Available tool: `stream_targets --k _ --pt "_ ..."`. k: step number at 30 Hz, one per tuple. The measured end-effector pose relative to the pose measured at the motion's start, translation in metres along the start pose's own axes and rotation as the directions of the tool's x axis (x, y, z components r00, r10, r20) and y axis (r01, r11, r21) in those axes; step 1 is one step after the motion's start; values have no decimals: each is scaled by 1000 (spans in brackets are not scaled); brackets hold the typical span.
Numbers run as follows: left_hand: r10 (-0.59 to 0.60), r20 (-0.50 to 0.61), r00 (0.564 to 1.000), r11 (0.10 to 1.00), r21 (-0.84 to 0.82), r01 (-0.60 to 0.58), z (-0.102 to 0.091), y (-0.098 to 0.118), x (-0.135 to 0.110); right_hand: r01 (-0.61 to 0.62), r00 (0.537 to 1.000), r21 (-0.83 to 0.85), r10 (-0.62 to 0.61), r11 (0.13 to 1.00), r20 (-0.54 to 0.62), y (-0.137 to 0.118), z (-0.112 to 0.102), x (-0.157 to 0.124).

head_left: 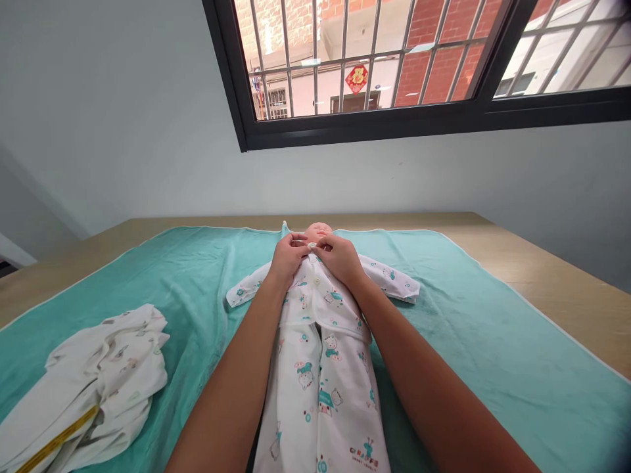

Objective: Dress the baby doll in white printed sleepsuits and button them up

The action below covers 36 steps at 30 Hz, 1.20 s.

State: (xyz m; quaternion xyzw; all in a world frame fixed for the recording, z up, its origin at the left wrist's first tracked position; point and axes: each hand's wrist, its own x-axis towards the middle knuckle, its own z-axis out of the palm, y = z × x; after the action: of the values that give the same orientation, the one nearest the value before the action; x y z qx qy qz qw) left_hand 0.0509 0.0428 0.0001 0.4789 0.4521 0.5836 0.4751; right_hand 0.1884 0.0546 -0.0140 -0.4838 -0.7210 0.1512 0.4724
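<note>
A baby doll point(319, 231) lies on its back on a teal blanket point(468, 328), dressed in a white printed top and trousers point(320, 368). Both my hands are at the neck of the top. My left hand point(287, 255) pinches the left edge of the collar. My right hand point(340, 256) pinches the right edge, and a small white button point(311, 246) shows between the fingertips. My forearms run along both sides of the doll's body.
A crumpled white printed garment point(98, 374) with a yellow band lies on the blanket at the lower left. The blanket covers a wooden table point(557, 276) set against a grey wall. A barred window point(394, 66) is above.
</note>
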Motion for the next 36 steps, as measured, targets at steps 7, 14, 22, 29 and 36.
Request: stream_targets --k 7,14,22,29,36 --pt "83 -2 997 993 87 -83 3 -7 3 -246 963 112 230 963 138 -3 -5 5" --pt "130 19 991 961 245 -131 3 -6 2 -348 931 177 317 921 182 -4 -4 7" --pt "365 23 931 575 781 -244 -16 -17 16 -335 933 309 360 890 -26 13 -5 6" --pt "231 73 970 292 946 -141 -53 -35 -4 -85 996 -369 72 925 -49 46 -20 -26" --pt "143 269 952 20 961 -275 -108 -33 -40 189 971 -730 -12 656 240 72 -77 -78"
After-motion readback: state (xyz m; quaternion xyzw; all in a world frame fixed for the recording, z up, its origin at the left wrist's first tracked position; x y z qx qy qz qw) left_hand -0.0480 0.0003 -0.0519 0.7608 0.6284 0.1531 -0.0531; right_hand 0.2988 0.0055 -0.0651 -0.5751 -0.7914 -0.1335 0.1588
